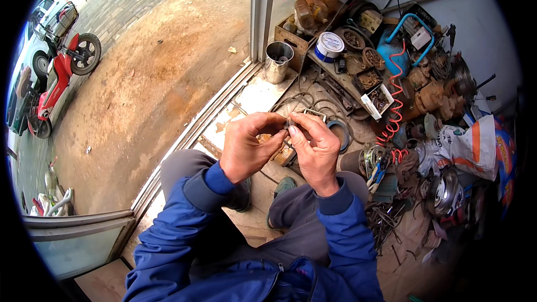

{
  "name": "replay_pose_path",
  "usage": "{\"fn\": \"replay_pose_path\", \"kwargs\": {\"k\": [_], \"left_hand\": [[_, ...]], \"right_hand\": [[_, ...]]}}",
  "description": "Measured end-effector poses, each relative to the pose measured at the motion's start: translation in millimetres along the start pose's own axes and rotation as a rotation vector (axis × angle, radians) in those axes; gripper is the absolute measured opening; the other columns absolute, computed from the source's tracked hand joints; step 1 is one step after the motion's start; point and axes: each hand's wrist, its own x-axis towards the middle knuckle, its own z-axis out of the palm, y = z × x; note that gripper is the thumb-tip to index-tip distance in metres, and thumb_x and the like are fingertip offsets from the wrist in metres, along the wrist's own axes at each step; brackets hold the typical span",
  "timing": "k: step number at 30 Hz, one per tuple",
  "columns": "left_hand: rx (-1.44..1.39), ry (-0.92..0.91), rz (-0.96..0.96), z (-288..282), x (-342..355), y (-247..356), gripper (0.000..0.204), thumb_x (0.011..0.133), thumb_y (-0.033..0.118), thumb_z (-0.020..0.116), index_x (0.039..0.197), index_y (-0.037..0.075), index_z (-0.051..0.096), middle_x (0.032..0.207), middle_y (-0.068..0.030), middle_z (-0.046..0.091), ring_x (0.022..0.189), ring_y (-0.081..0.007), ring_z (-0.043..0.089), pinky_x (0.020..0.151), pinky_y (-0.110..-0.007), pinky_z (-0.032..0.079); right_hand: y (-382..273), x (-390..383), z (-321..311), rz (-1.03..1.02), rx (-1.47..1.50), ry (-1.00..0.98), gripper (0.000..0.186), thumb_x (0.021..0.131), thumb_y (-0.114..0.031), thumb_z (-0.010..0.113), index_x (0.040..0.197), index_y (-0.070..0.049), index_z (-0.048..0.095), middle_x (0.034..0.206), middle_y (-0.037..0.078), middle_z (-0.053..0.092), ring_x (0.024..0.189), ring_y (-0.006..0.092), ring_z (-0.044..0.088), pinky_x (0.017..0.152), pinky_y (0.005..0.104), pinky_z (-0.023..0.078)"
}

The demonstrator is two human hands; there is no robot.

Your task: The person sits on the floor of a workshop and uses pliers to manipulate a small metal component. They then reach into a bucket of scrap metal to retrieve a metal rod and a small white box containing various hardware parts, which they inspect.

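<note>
Both of my hands meet in front of me, above my knees. My left hand (251, 143) is closed in a pinch, thumb and forefinger tips together. My right hand (315, 149) pinches at the same spot, its fingertips almost touching the left ones. Between the fingertips is a small dark piece (289, 123), mostly hidden and too small to name. Beneath the hands lies an open box (284, 155) with small brownish contents, partly covered by my fingers. A roll of dark tape (338, 135) lies just right of my right hand.
A metal cup (277, 62) stands by the door track (193, 134). To the right are a white-and-blue tub (329, 46), trays of small parts (377, 102), a coiled red hose (396, 109), a blue tank (392, 53) and a sack (470, 145). Outside stands a red motorcycle (59, 78).
</note>
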Motion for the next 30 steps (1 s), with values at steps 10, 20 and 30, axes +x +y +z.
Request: {"fn": "replay_pose_path", "kwargs": {"k": [10, 20, 30], "left_hand": [[0.124, 0.028, 0.134, -5.1, 1.8, 7.3, 0.023, 0.082, 0.001, 0.080, 0.104, 0.000, 0.074, 0.091, -0.0118, 0.075, 0.082, -0.0176, 0.074, 0.074, -0.028, 0.059], [0.145, 0.129, 0.213, -3.3, 2.2, 8.3, 0.016, 0.082, -0.002, 0.077, 0.098, -0.001, 0.077, 0.087, -0.0120, 0.076, 0.076, -0.0149, 0.072, 0.071, -0.026, 0.057], [-0.563, 0.011, -0.366, -19.9, 2.9, 0.0, 0.017, 0.096, 0.009, 0.070, 0.106, -0.006, 0.070, 0.089, -0.0067, 0.072, 0.077, -0.0096, 0.064, 0.071, -0.025, 0.054]], "right_hand": [[-0.7, -0.6, 0.7, -0.219, -0.238, 0.020, 0.027, 0.087, 0.003, 0.073, 0.114, 0.004, 0.071, 0.107, 0.019, 0.073, 0.098, 0.0296, 0.073, 0.086, 0.0352, 0.058], [0.6, -3.7, 9.0, -0.355, -0.376, 0.068, 0.029, 0.082, 0.005, 0.078, 0.111, 0.002, 0.072, 0.105, 0.018, 0.073, 0.097, 0.0291, 0.074, 0.085, 0.0354, 0.060], [2.3, -6.0, 20.3, -0.283, -0.238, 0.078, 0.030, 0.080, 0.007, 0.079, 0.108, 0.000, 0.071, 0.107, 0.015, 0.073, 0.099, 0.0260, 0.073, 0.087, 0.0338, 0.059]]}}
